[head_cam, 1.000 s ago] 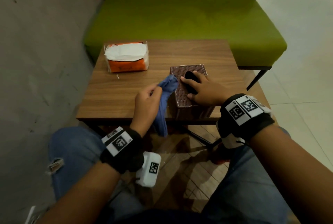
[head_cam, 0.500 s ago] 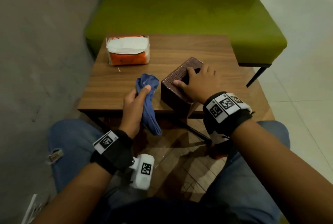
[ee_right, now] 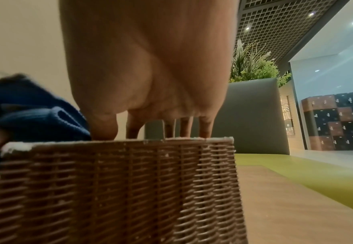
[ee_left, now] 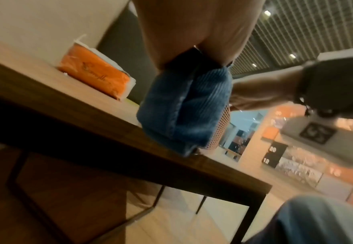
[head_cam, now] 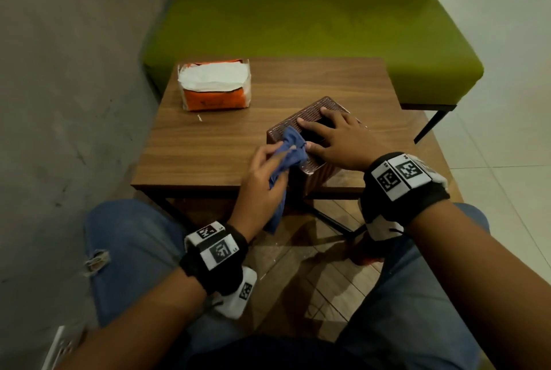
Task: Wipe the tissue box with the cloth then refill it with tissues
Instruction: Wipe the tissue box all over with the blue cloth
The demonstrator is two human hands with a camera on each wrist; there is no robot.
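Note:
A brown woven tissue box [head_cam: 310,119] [ee_right: 117,184] stands near the front edge of the wooden table [head_cam: 208,155], turned at an angle. My right hand [head_cam: 331,137] [ee_right: 150,128] lies flat on its top with fingers spread beside the dark slot. A blue cloth [head_cam: 290,152] [ee_left: 184,109] [ee_right: 35,122] is bunched in my left hand [head_cam: 262,173], which presses it onto the box's near left top corner; its tail hangs below the table edge. An orange pack of white tissues [head_cam: 214,88] [ee_left: 96,77] lies at the table's back left.
A green padded bench [head_cam: 313,30] runs behind the table. A grey wall [head_cam: 74,71] stands close on the left. My knees in blue jeans [head_cam: 134,250] sit under the table's front edge.
The left hand has brought the cloth from beside the box up onto its near top corner. The box sits flatter and turned under the right hand.

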